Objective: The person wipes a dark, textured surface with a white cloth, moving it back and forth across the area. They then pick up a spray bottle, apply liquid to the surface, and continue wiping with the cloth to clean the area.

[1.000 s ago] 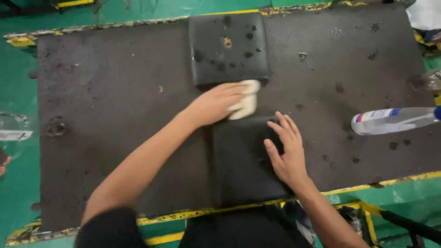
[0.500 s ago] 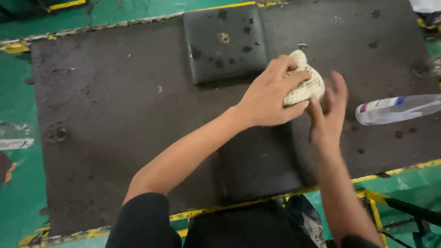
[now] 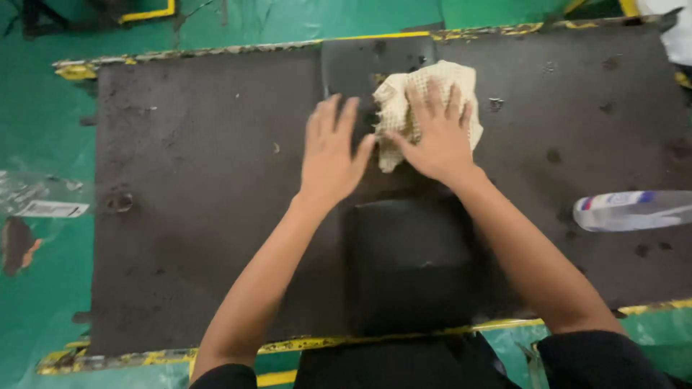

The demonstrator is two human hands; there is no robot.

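Note:
My right hand (image 3: 435, 137) lies spread on a cream waffle-weave cloth (image 3: 401, 97) and presses it onto the right part of the far black square pad (image 3: 351, 66). My left hand (image 3: 330, 155) rests flat with fingers apart on the same pad's near left edge, just beside the cloth. A second black pad (image 3: 408, 265) lies nearer to me, between my forearms, and nothing touches it. Both pads sit on a dark stained mat (image 3: 187, 216).
A clear spray bottle (image 3: 634, 210) with a white and blue label lies on its side at the mat's right edge. Yellow-edged borders frame the mat, with green floor (image 3: 43, 144) around it. Clear plastic wrapping (image 3: 43, 198) lies on the floor at left.
The cloth went from my left hand to under my right hand. Both hands left the near pad and now sit at the far pad.

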